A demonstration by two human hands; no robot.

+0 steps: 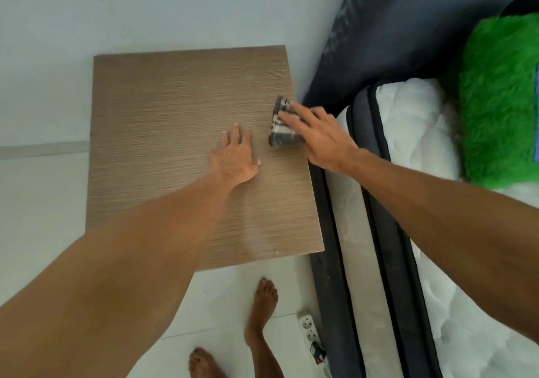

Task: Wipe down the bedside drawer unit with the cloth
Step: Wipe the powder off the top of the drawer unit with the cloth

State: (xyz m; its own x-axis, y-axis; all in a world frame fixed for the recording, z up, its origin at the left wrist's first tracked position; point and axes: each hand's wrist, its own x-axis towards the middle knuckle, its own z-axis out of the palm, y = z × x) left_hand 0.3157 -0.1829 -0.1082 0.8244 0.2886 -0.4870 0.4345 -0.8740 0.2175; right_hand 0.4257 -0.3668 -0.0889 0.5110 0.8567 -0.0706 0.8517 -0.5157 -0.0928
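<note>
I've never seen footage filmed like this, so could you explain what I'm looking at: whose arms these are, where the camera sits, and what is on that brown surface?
There is no machine here. A person wears a camera on the head, looking down, so the two arms are their own. The brown board is the top of the bedside drawer unit, seen from above. The left hand rests flat and open on it. The right hand presses a grey and white cloth near the unit's right edge, beside the mattress. Nothing else lies on top.

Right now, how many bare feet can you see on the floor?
2: one foot on the tiles just below the drawer unit, the other foot nearer, at the bottom edge.
</note>
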